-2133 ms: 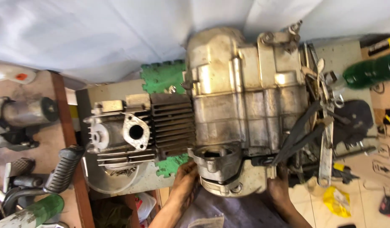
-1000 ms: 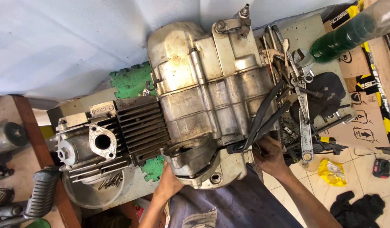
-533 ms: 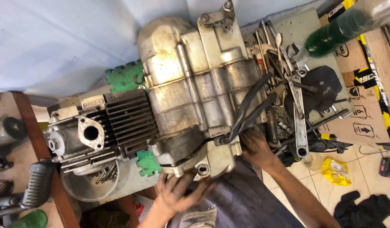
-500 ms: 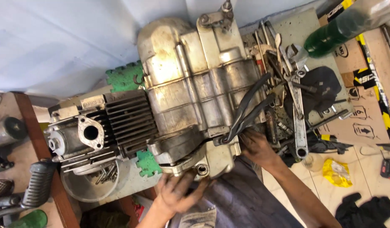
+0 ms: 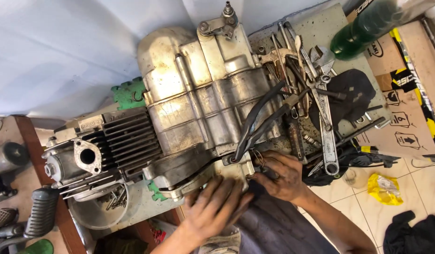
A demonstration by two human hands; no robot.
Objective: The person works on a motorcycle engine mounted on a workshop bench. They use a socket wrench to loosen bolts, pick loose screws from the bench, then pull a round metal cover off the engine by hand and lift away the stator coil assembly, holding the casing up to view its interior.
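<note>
Pale blue cloth [image 5: 62, 56] hangs behind a speckled grey worktop [image 5: 321, 28] that carries a large, grimy silver motorcycle engine [image 5: 198, 103], lying tilted with its black-finned cylinder [image 5: 130, 141] toward the left and black rubber hoses [image 5: 259, 117] draped across its right end. At the engine's near edge, the left hand [image 5: 215, 211] lies flat on the lower casing, its greasy fingers [image 5: 229, 190] spread and pressed against the metal. Just beside it, the right hand [image 5: 281, 176] touches the casing corner where the hoses end, fingers curled; whether they pinch anything cannot be told. Right of the engine lies a heap of steel wrenches [image 5: 321, 103] on a black rag [image 5: 351, 91], with a dark green bottle [image 5: 363, 28] farther back. A round metal bowl of bolts [image 5: 102, 207] sits under the cylinder, near left.
</note>
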